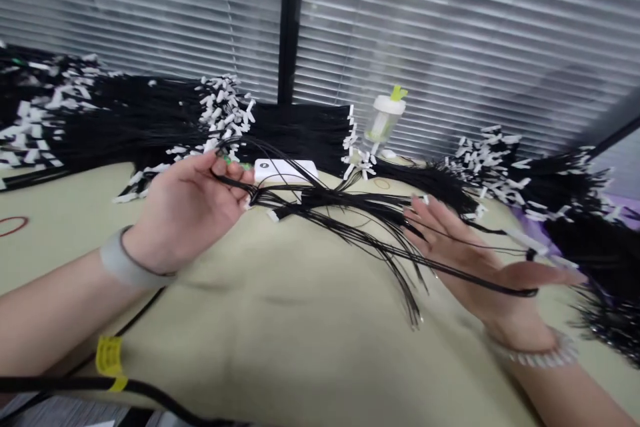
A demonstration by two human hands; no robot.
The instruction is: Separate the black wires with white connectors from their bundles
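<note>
Thin black cables (370, 203) with white connectors stretch between my two hands above the cloth-covered table. My left hand (197, 207), palm up, has its fingers curled round the looped cable ends at the left. My right hand (470, 260) is spread, thumb apart from the fingers, with a few cables lying across its palm and thumb. Loose wire tips hang down between the hands, nearer the right one. A white box-like device (285, 170) lies behind the cables, partly hidden by them.
Large bundles of black cables (145, 113) with white connectors line the back and left; more bundles (560, 180) lie at the right. A bottle (385, 119) stands at the back. A red band (13, 225) lies far left. A thick black cable (155, 392) crosses the lower left.
</note>
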